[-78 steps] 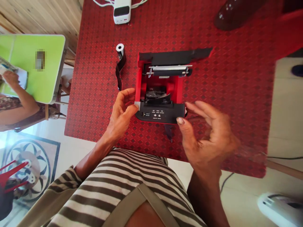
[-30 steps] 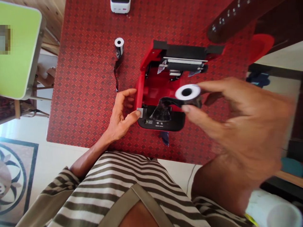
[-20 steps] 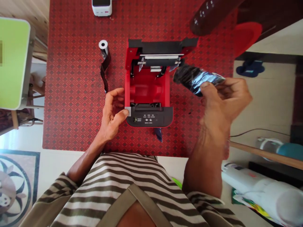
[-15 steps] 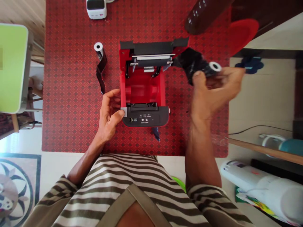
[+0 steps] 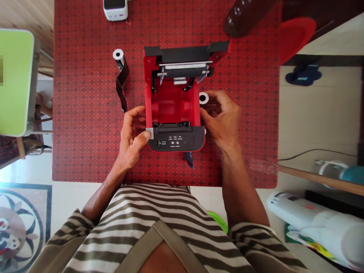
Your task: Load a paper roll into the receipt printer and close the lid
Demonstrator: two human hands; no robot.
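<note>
A red and black receipt printer (image 5: pixel 179 141) stands with its lid (image 5: pixel 184 55) raised, baring a red inner bay with no roll in it. My left hand (image 5: pixel 132 140) grips the printer's left side, thumb on the grey corner tab (image 5: pixel 151 133), fingers curled along the wall. Close beside the right wall, my right hand (image 5: pixel 224 121) is closed around a paper roll (image 5: pixel 207 99). The roll's white end faces up; its lower part is hidden by the hand and printer. Another paper roll (image 5: pixel 120 60), trailing a dark strip (image 5: pixel 122 81), stands at the left.
A white device (image 5: pixel 115 14) sits at the table's far edge, and a dark bottle (image 5: pixel 241 17) lies at the back right. A dark scrap (image 5: pixel 189 160) pokes out below the printer's front. Right of the red table (image 5: pixel 250 148), a cable (image 5: pixel 313 152) crosses the floor.
My right hand lifted the paper roll from the printer's bay, carried it off to the right, then brought it back left and down beside the printer. My left hand stays on the printer.
</note>
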